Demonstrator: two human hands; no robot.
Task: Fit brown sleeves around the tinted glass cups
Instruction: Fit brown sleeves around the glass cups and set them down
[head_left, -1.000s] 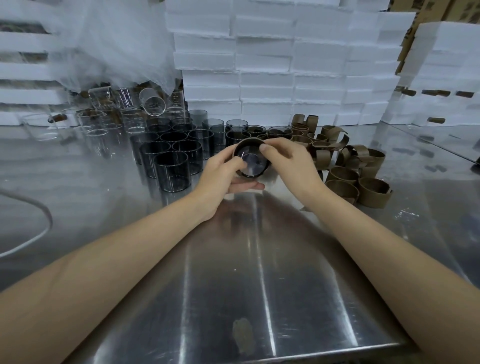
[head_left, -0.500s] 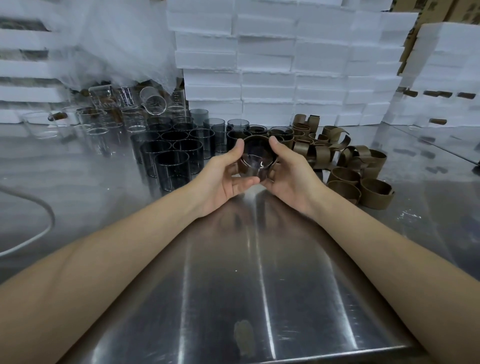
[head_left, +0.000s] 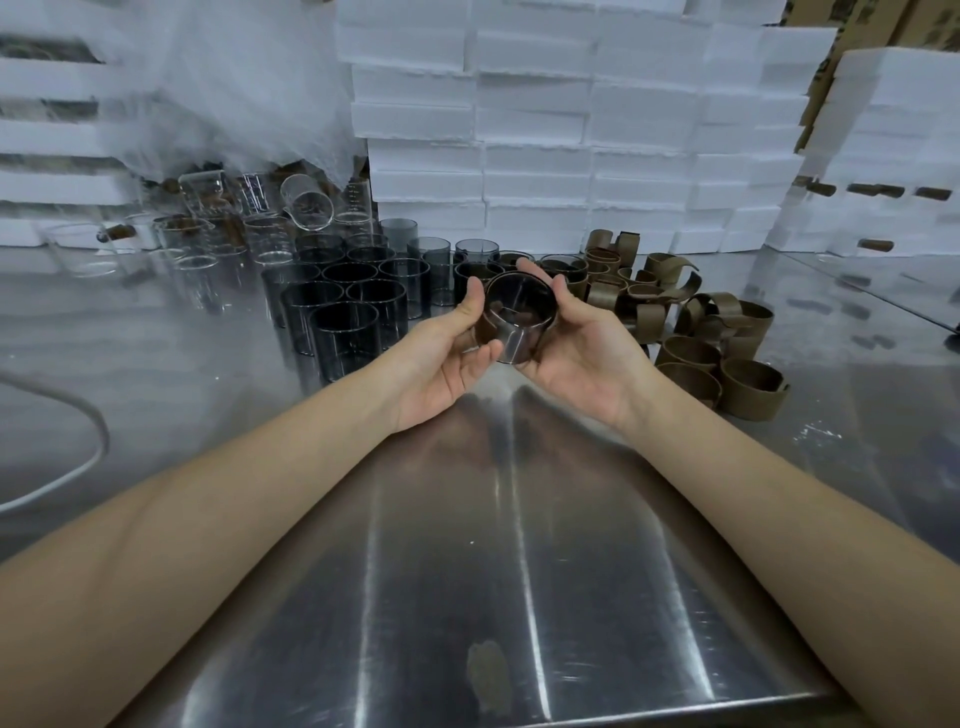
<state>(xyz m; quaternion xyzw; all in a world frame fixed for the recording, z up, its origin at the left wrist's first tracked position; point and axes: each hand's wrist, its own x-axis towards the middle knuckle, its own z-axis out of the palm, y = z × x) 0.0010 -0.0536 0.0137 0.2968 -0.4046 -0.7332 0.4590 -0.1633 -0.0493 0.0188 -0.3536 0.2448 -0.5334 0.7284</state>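
One tinted cup (head_left: 519, 312) with a brown sleeve (head_left: 483, 327) on it is held up over the steel table (head_left: 467, 571), left hand (head_left: 447, 358) and right hand (head_left: 582, 353) both curled round it. Dark cups (head_left: 345, 306) crowd just behind the left hand, a dozen-plus, too packed to count. Right of the hands is a tangled pile of loose sleeves (head_left: 727, 353), no clean count either. Clear glasses (head_left: 197, 260) and stacked white foam boxes (head_left: 519, 130) sit further back.
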